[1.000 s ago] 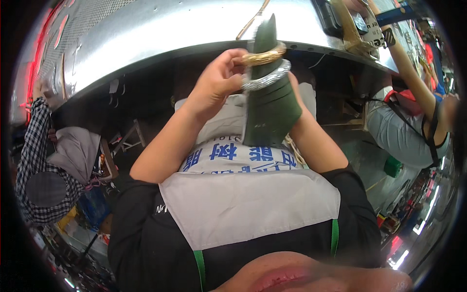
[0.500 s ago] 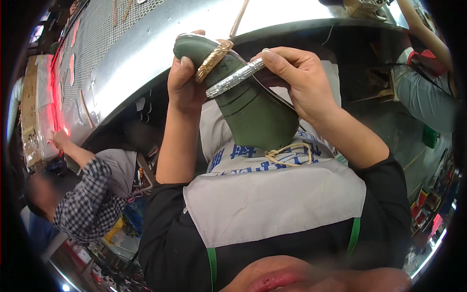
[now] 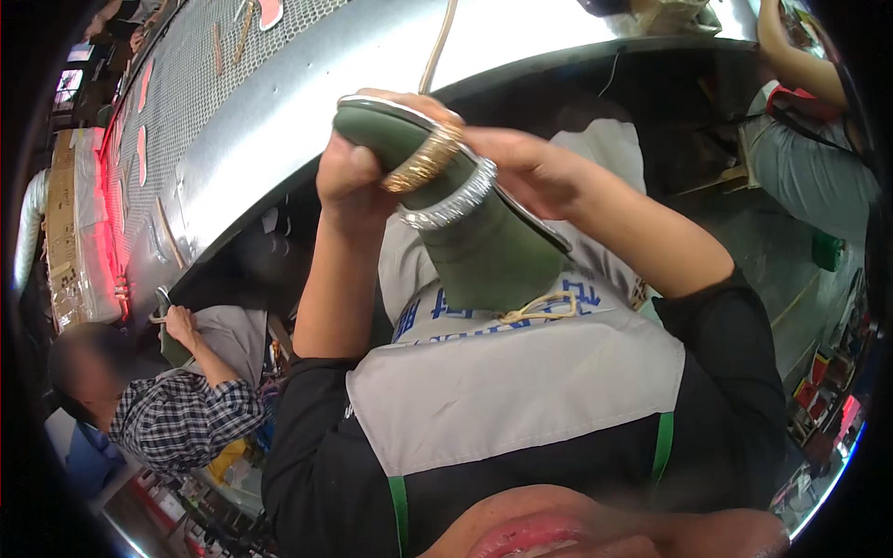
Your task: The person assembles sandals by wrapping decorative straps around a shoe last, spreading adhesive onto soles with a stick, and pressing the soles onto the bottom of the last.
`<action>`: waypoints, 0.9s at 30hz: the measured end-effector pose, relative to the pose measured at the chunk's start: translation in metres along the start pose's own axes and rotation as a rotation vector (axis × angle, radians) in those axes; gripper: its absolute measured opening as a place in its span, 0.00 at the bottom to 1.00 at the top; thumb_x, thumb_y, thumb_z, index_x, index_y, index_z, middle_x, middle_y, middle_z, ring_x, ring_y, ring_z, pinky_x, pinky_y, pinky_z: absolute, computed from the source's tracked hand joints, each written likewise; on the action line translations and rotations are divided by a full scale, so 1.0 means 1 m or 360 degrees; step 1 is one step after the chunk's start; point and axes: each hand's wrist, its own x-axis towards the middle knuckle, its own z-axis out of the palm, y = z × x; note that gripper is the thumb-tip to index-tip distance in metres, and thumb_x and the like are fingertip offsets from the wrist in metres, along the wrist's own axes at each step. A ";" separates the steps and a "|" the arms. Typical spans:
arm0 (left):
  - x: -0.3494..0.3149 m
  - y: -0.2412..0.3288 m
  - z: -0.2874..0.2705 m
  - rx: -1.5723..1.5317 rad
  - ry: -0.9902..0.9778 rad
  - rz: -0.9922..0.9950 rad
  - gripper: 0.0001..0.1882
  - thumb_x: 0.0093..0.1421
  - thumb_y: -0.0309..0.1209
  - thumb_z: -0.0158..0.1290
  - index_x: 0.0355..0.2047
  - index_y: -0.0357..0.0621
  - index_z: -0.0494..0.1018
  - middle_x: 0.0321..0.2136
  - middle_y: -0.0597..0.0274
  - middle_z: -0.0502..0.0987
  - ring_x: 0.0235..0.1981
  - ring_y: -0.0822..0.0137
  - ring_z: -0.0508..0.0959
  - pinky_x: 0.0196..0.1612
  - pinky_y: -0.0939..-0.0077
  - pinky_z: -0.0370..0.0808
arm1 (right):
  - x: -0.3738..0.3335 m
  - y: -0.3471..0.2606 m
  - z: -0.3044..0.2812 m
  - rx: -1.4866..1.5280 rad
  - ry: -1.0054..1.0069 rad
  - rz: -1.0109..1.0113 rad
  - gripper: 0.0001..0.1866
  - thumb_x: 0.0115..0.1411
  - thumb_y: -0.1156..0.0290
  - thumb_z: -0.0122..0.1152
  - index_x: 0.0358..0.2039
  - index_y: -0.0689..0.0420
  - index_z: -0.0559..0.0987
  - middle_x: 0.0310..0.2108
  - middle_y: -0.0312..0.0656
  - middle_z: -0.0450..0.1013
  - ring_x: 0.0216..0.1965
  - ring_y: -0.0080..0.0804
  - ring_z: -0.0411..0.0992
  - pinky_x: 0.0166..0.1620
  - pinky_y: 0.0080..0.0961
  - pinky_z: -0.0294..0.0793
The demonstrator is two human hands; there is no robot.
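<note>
A dark green shoe last [image 3: 502, 265] is held up in front of my apron, its toe end pointing to the far left. A thin sole with a pale edge runs along its far side. Across the last lie a textured gold strap [image 3: 423, 167] and, nearer to me, a crinkled silver strap [image 3: 454, 200]. My left hand [image 3: 349, 177] is closed around the toe end, thumb bent beside the gold strap. My right hand [image 3: 535, 172] is closed against the last's right side, by the straps' ends; its fingertips are blurred and partly hidden behind it.
A metal worktable [image 3: 279, 98] with a perforated belt curves across the far side, carrying loose strips and sole pieces. A cord [image 3: 437, 46] lies at its edge. A co-worker in a checked shirt [image 3: 186, 418] sits at left; another person's arm [image 3: 805, 79] is at far right.
The silver strap's right end, pinched and pulled out straight by my right hand before, now bends over the last. My right hand has moved in behind its side. The co-worker's hand has left the belt.
</note>
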 end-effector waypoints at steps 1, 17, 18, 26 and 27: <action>0.012 -0.007 0.007 -0.0225 -0.0228 0.0042 0.27 0.48 0.39 0.64 0.46 0.37 0.73 0.39 0.34 0.75 0.41 0.50 0.78 0.43 0.61 0.77 | 0.001 0.007 -0.017 0.0189 -0.0150 0.0286 0.26 0.57 0.56 0.64 0.50 0.59 0.74 0.46 0.42 0.75 0.48 0.32 0.72 0.52 0.31 0.71; 0.012 -0.171 -0.057 0.2972 0.0795 0.0165 0.26 0.50 0.50 0.61 0.39 0.41 0.71 0.31 0.54 0.74 0.38 0.54 0.74 0.43 0.64 0.71 | -0.117 0.089 -0.197 -0.0368 0.0232 -0.0636 0.39 0.53 0.55 0.63 0.57 0.67 0.62 0.49 0.58 0.70 0.48 0.44 0.73 0.50 0.36 0.75; 0.026 -0.181 -0.061 0.3153 0.0726 -0.0127 0.23 0.51 0.47 0.60 0.37 0.42 0.71 0.31 0.55 0.74 0.38 0.54 0.74 0.43 0.63 0.72 | -0.119 0.074 -0.212 -0.0316 0.0241 -0.0598 0.39 0.53 0.54 0.63 0.57 0.67 0.62 0.49 0.58 0.70 0.47 0.43 0.74 0.50 0.35 0.75; 0.030 -0.176 -0.056 0.3339 0.0749 -0.0413 0.11 0.55 0.38 0.55 0.29 0.42 0.73 0.30 0.55 0.74 0.36 0.53 0.74 0.39 0.61 0.72 | -0.116 0.093 -0.279 -0.0082 0.0354 -0.0545 0.32 0.53 0.62 0.65 0.56 0.59 0.66 0.47 0.42 0.71 0.47 0.33 0.72 0.50 0.29 0.73; 0.018 -0.154 -0.050 0.3213 0.0895 -0.0366 0.12 0.56 0.39 0.55 0.29 0.43 0.73 0.30 0.55 0.74 0.36 0.53 0.74 0.39 0.61 0.72 | -0.105 0.099 -0.264 -0.0099 0.0341 -0.0540 0.32 0.53 0.62 0.65 0.56 0.59 0.66 0.47 0.42 0.71 0.47 0.33 0.72 0.50 0.29 0.73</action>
